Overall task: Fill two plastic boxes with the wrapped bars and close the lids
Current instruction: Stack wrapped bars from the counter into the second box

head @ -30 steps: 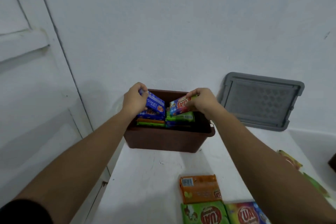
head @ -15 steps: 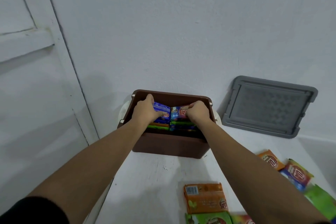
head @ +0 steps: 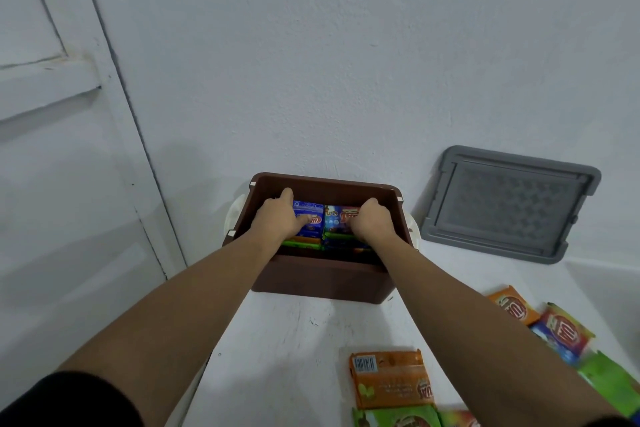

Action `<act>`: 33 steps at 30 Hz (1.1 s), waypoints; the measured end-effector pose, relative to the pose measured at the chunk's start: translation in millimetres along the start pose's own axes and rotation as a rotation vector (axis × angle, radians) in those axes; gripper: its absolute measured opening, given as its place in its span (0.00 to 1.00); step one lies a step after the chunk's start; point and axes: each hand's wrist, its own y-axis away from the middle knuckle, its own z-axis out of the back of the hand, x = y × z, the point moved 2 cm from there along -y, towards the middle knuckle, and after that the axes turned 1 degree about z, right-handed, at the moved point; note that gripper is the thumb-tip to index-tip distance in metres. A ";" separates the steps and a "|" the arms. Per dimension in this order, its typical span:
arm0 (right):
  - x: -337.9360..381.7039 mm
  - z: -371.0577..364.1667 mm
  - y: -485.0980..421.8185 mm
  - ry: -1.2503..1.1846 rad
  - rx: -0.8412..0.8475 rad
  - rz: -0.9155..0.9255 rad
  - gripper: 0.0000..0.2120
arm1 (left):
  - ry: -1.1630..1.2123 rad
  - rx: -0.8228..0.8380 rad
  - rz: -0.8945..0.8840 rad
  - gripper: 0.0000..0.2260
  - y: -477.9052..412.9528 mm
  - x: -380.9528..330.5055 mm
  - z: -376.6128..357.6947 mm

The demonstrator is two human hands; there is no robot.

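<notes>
Pressing down inside the brown plastic box [head: 322, 279], the left hand [head: 277, 220] lay with fingers curled on a blue wrapped bar [head: 309, 215], the right hand [head: 372, 222] fisted on a multicoloured bar [head: 337, 217]. The box stood against the far wall, the grey lid [head: 509, 203] leaning to its right. Loose bars [head: 389, 378] lay nearer on the white table [head: 287, 350]

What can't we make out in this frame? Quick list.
- How full the brown box is: head view, its near wall and both hands hide the lower layers.
- Grip of the left hand and right hand on the top bars: fingers curl out of sight.
- Loose bars at the bottom edge: cut off by the frame.
- Green bar far right: blurred, partly behind the right forearm.
- Second box: not in view; only a grey lid shows.
</notes>
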 end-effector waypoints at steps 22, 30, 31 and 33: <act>-80.0 103.5 137.2 -0.333 0.000 0.235 0.10 | 0.219 -0.097 -0.781 0.06 171.1 -71.2 -46.1; -174.3 92.6 174.6 0.379 0.371 0.074 0.17 | 0.006 0.245 -0.388 0.20 180.4 -41.0 -100.6; -180.6 92.7 179.2 0.435 0.405 0.053 0.19 | 0.025 0.226 -0.371 0.18 182.2 -38.9 -101.0; -190.3 93.6 187.7 0.465 0.451 0.022 0.23 | 0.023 0.206 -0.382 0.14 186.3 -37.4 -102.6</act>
